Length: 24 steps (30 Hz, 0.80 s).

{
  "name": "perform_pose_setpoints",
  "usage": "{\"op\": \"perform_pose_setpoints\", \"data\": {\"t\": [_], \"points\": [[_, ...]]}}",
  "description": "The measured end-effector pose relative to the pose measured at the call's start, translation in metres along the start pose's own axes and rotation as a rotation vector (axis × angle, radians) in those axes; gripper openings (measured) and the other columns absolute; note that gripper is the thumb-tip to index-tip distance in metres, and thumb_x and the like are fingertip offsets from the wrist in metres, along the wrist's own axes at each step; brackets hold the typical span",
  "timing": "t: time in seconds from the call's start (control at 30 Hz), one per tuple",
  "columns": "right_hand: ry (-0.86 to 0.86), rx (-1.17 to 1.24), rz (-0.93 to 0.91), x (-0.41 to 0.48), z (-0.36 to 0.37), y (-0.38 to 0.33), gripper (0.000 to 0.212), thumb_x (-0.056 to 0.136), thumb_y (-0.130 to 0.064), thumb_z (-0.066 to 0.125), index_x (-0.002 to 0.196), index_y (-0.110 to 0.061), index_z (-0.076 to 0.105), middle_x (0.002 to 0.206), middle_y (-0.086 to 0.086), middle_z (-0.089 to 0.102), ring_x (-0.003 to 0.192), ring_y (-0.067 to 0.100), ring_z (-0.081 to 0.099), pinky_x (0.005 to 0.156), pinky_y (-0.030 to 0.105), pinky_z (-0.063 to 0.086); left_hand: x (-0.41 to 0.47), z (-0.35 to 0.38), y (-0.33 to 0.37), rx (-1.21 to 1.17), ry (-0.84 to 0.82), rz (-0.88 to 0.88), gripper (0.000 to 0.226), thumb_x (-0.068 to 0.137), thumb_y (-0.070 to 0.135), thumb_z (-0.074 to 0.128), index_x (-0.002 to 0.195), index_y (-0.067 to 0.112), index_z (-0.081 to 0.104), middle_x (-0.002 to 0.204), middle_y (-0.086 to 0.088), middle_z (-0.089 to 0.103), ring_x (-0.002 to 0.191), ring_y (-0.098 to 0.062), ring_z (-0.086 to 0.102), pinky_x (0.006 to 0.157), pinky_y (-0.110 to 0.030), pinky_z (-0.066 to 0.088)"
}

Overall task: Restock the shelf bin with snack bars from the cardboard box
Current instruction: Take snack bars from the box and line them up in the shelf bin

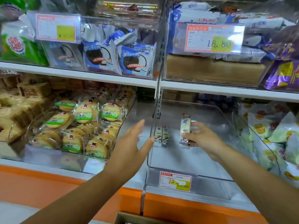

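**Right hand (200,137) grips a snack bar (185,128); left hand (129,143) spread open**

At 1 o'clock a price tag (215,38) reads "18.80"; the bin tag (175,181) ends in "80". The held bar sits inside the clear shelf bin (210,185), long axis 12 to 6. Two more bars (162,135) lie at its 9 o'clock, same axis. The left thumb is at the bin's left wall. A cardboard box (129,218) shows at 6 o'clock.

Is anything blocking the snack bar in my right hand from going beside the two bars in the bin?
Nothing visible. The right hand holds the snack bar inside the clear bin, with bare floor between it and the two bars.
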State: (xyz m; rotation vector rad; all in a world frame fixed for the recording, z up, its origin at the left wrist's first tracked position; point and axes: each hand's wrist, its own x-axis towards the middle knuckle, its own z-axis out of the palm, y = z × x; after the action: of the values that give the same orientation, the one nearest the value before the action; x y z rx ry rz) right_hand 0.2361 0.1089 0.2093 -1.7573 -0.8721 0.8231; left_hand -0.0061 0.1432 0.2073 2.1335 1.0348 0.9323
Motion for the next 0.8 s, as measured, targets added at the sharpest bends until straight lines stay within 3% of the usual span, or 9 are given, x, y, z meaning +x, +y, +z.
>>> {"op": "perform_pose_setpoints", "data": {"t": [0.07, 0.2, 0.27, 0.33, 0.43, 0.53, 0.67, 0.73, 0.8], "points": [[-0.025, -0.086, 0.087, 0.025, 0.002, 0.014, 0.055, 0.084, -0.005, 0.071, 0.133, -0.009, 0.046, 0.115, 0.017, 0.064, 0.081, 0.022, 0.063, 0.062, 0.027, 0.052, -0.002, 0.007, -0.011, -0.097, -0.127, -0.073, 0.061, 0.097, 0.044, 0.047, 0.153, 0.033, 0.026, 0.149, 0.012, 0.044, 0.129, 0.001, 0.045, 0.101, -0.015, 0.035], [-0.055, -0.121, 0.215, 0.051, 0.015, 0.028, 0.046, 0.084, -0.004, 0.071, 0.127, -0.002, 0.053, 0.081, 0.010, 0.062, 0.042, 0.007, 0.055, 0.038, 0.020, 0.043, -0.005, 0.013, -0.021, -0.217, -0.194, -0.042, 0.067, 0.087, 0.058, 0.037, 0.151, 0.041, 0.025, 0.140, 0.035, 0.037, 0.120, 0.026, 0.035, 0.098, -0.004, 0.027], [-0.014, -0.184, 0.200, 0.061, 0.022, 0.032, 0.050, 0.084, -0.011, 0.073, 0.129, -0.001, 0.052, 0.092, 0.012, 0.063, 0.056, 0.014, 0.059, 0.048, 0.024, 0.051, -0.005, 0.015, -0.023, -0.249, -0.212, -0.045, 0.069, 0.085, 0.060, 0.039, 0.151, 0.044, 0.025, 0.126, 0.044, 0.039, 0.112, 0.027, 0.041, 0.092, 0.001, 0.028], [0.037, -0.316, 0.125, 0.066, 0.028, 0.034, 0.054, 0.084, -0.023, 0.074, 0.130, -0.006, 0.053, 0.105, 0.011, 0.062, 0.082, 0.023, 0.062, 0.073, 0.029, 0.053, -0.006, 0.016, -0.024, -0.242, -0.209, -0.033, 0.068, 0.086, 0.059, 0.039, 0.151, 0.046, 0.023, 0.118, 0.045, 0.043, 0.094, 0.010, 0.051, 0.088, -0.003, 0.034], [0.004, -0.305, 0.072, 0.066, 0.032, 0.037, 0.045, 0.085, -0.026, 0.072, 0.125, -0.014, 0.057, 0.112, 0.011, 0.059, 0.090, 0.023, 0.055, 0.078, 0.028, 0.044, -0.006, 0.015, -0.024, -0.186, -0.216, 0.017, 0.068, 0.087, 0.061, 0.036, 0.151, 0.047, 0.021, 0.127, 0.038, 0.047, 0.088, -0.005, 0.047, 0.093, -0.018, 0.043], [-0.147, -0.297, 0.069, 0.062, 0.032, 0.043, 0.052, 0.084, -0.014, 0.071, 0.132, -0.016, 0.050, 0.118, 0.012, 0.060, 0.091, 0.024, 0.061, 0.078, 0.032, 0.049, -0.007, 0.014, -0.023, -0.143, -0.235, 0.022, 0.069, 0.087, 0.060, 0.034, 0.152, 0.046, 0.018, 0.137, 0.030, 0.045, 0.086, 0.005, 0.052, 0.101, -0.024, 0.043], [-0.183, -0.469, -0.005, 0.066, 0.031, 0.052, 0.064, 0.082, -0.016, 0.073, 0.140, -0.019, 0.045, 0.124, 0.005, 0.063, 0.106, 0.026, 0.064, 0.092, 0.038, 0.053, -0.007, 0.014, -0.021, -0.128, -0.244, 0.031, 0.050, 0.099, 0.044, 0.040, 0.136, 0.064, 0.015, 0.123, 0.047, 0.038, 0.098, 0.031, 0.046, 0.095, -0.002, 0.035], [-0.223, -0.533, -0.011, 0.064, 0.031, 0.047, 0.058, 0.084, -0.022, 0.070, 0.137, -0.025, 0.047, 0.125, 0.001, 0.063, 0.107, 0.023, 0.063, 0.090, 0.037, 0.053, -0.006, 0.013, -0.020, -0.124, -0.262, 0.019, 0.049, 0.101, 0.039, 0.042, 0.125, 0.070, 0.012, 0.116, 0.054, 0.031, 0.105, 0.038, 0.033, 0.090, 0.007, 0.028], [-0.250, -0.494, -0.014, 0.053, 0.028, 0.037, 0.045, 0.088, -0.022, 0.065, 0.129, -0.029, 0.049, 0.120, -0.004, 0.062, 0.108, 0.023, 0.061, 0.090, 0.036, 0.052, -0.007, 0.012, -0.018, -0.126, -0.260, 0.030, 0.048, 0.101, 0.040, 0.041, 0.132, 0.066, 0.016, 0.126, 0.050, 0.035, 0.113, 0.031, 0.036, 0.096, 0.002, 0.029]]}}
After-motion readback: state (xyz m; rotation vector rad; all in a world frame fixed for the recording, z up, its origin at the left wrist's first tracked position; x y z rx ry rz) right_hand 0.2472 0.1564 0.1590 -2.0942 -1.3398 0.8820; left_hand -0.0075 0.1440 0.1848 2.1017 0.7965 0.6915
